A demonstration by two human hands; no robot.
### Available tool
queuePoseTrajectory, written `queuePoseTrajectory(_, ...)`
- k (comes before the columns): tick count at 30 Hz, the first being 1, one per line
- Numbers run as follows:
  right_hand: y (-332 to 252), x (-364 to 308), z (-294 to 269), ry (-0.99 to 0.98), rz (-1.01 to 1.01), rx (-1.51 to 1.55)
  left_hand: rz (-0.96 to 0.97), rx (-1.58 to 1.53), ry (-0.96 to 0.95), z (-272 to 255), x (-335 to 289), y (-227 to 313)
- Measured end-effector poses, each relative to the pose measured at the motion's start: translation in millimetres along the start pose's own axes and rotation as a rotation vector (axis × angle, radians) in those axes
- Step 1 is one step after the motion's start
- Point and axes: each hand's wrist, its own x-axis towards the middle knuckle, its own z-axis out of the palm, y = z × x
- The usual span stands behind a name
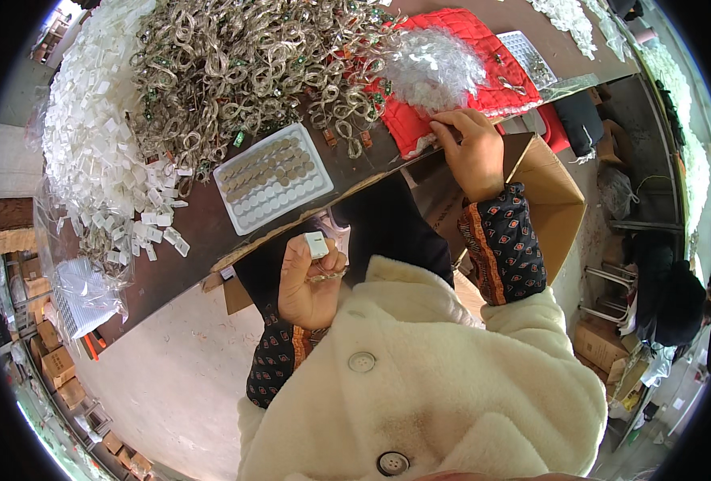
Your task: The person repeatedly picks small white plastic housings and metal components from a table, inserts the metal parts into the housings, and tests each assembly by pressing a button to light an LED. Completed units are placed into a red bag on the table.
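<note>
In my left hand (311,284), closed in front of my body, is a small white plastic case (316,244); a bit of coiled wire (326,276) shows below it among the fingers. My right hand (474,152) reaches over the table edge, thumb and index finger pinched together at the near side of a heap of thin clear plastic pieces (440,68). Whatever lies between those fingertips is too small to tell. The heap rests on a red quilted cloth (408,128). Left of it, a white tray (323,188) carries rows of round coin cells (267,172).
A big tangle of coiled wire light strings (243,64) covers the table's middle, beside a mound of white plastic cases (91,120). Another white tray (524,56) sits at the far right. An open cardboard box (560,192) stands below the table edge, right of my right forearm.
</note>
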Motion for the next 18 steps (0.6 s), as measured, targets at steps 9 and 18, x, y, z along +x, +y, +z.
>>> queuePoseTrajectory(9,-1.0,6.4,-5.3,-0.115,0.112,0.06,-0.03,0.046,-0.008,-1.4,-1.0,2.8)
queuePoseTrajectory(18,-9.6,13.2,-5.4,-0.091,0.059,-0.094,-0.024,0.093,0.025,1.2,-7.5,8.6)
